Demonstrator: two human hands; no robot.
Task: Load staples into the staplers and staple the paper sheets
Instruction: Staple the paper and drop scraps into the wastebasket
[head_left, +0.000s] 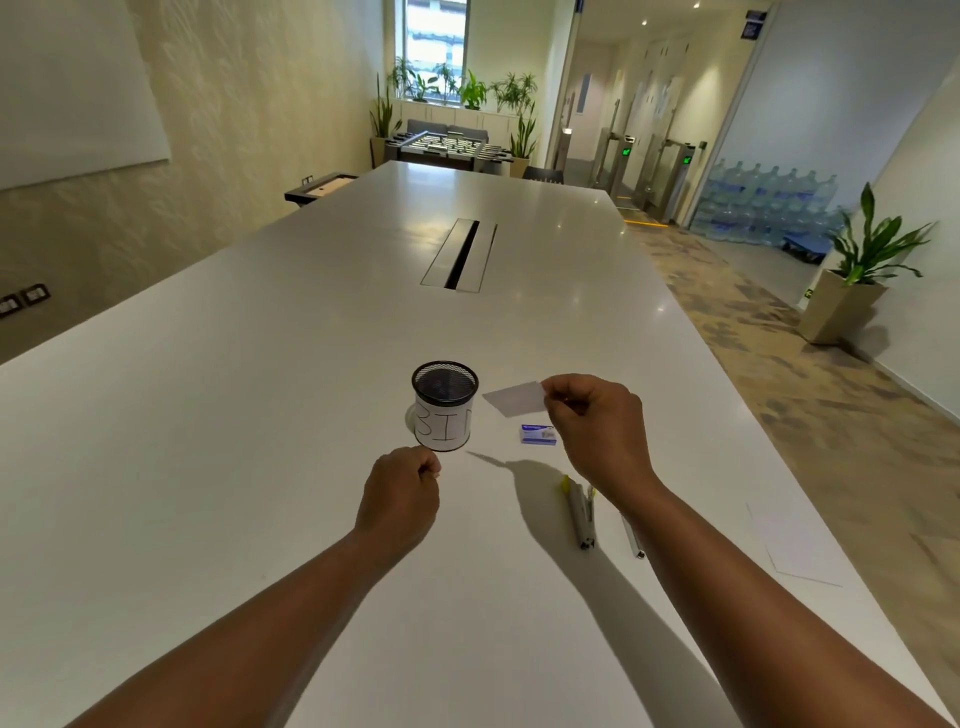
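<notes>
Your right hand (592, 421) pinches a small paper slip (514, 399) above the counter (260, 415); your left hand (400, 493) is fisted, contents hidden.

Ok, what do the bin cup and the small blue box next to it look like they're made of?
The bin cup looks like black metal wire mesh: a fine grid shows inside under a solid dark rim. A white paper-like label wraps its wall, hand-lettered "BIN". The small blue box looks like printed cardboard, matte, with crisp folded edges, probably a staple box. Neither can be confirmed from this distance.
</notes>
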